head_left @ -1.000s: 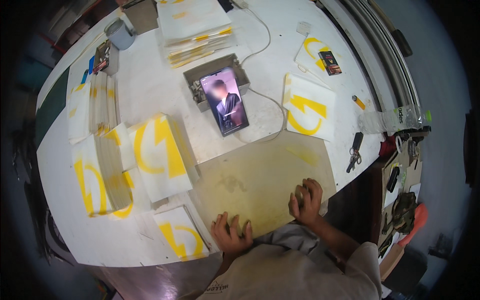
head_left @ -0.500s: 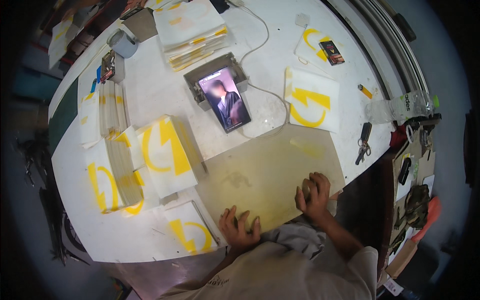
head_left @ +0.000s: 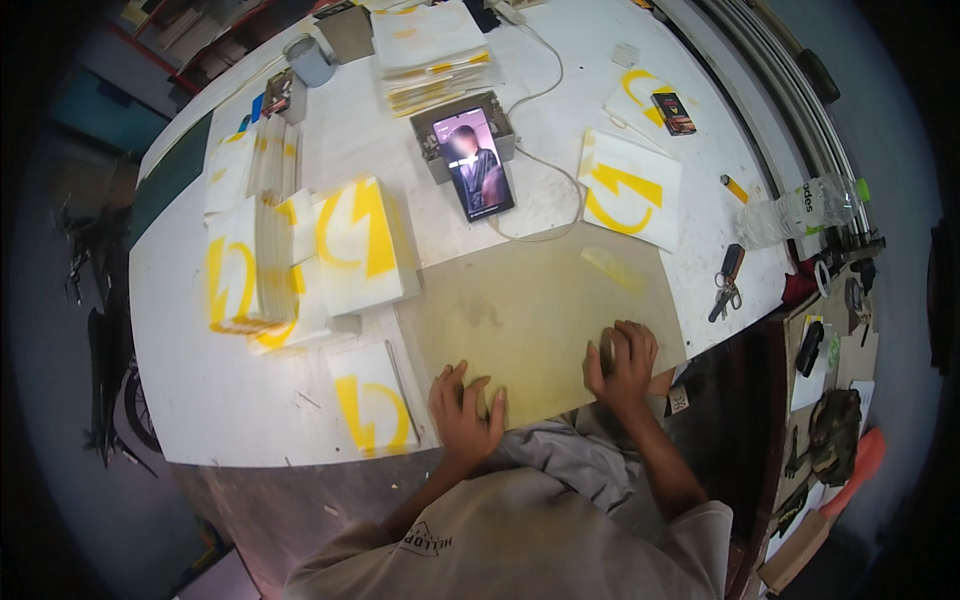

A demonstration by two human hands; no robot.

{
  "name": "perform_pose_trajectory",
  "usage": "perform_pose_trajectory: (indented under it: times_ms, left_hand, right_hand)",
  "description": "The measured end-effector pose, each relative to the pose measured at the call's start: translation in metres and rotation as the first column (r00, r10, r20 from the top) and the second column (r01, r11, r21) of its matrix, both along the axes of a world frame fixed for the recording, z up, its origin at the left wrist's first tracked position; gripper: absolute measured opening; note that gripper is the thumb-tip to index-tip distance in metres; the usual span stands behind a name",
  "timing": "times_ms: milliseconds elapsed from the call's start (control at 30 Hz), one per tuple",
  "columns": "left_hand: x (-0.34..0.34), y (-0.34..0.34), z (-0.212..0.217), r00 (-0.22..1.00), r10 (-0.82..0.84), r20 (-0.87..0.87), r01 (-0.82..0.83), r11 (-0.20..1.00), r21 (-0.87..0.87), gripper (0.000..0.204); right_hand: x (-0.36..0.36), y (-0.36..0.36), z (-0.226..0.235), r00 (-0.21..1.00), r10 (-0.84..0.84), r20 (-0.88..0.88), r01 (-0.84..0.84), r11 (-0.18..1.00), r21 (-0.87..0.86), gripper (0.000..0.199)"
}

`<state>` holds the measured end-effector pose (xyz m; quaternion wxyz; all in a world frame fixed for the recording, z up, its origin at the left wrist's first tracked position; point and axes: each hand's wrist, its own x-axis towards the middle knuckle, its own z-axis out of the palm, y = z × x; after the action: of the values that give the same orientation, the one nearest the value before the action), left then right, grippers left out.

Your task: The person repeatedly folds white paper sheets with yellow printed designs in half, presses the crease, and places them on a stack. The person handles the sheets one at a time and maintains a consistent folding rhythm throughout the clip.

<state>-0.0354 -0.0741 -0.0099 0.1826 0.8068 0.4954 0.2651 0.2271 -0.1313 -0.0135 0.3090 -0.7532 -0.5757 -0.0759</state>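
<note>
My left hand (head_left: 465,412) rests on the near left part of a flat beige, yellow-stained board (head_left: 540,300). Its fingers are spread and hold nothing. Near the board's right front edge lies my right hand (head_left: 622,365), fingers slightly bent and apart, also with nothing in it. Close to my left hand is a thin stack of white sheets (head_left: 372,405) with a yellow bolt print. Farther left stand a thick printed stack (head_left: 358,240) and further white stacks (head_left: 235,255). A lit phone (head_left: 473,170) leans on a grey box (head_left: 428,140) beyond the board.
Printed sheets (head_left: 632,190) lie beyond the board at right. A clear bottle (head_left: 800,208), keys (head_left: 728,285), a lighter (head_left: 735,188) and a small dark box (head_left: 674,114) are at the right. A tall stack (head_left: 430,45) and a grey mug (head_left: 310,62) stand at the back; a cable (head_left: 550,160) runs beside the phone.
The whole view has shifted, so the left-hand stacks and phone appear higher and farther right. Both hands stay on the board with little change in their pose.
</note>
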Motion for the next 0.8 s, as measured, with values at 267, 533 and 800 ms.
perform_pose_trajectory:
  times_ms: [267,533,800]
  left_hand:
    - [0.003,-0.002,-0.002,1.000,0.010,-0.004,-0.010,1.000,0.024,0.031]
    - [0.007,-0.004,0.003,0.998,0.027,-0.063,-0.023,0.997,0.070,0.031]
    - [0.017,-0.006,0.005,0.986,0.081,-0.148,-0.071,0.995,0.076,0.033]
  right_hand:
    - [0.004,-0.004,-0.012,1.000,-0.006,-0.027,0.007,0.998,0.055,0.036]
    - [0.012,-0.009,-0.023,0.999,0.051,-0.008,-0.050,0.993,0.104,0.023]
    - [0.016,-0.012,-0.019,0.996,0.081,-0.044,-0.078,0.994,0.077,0.018]
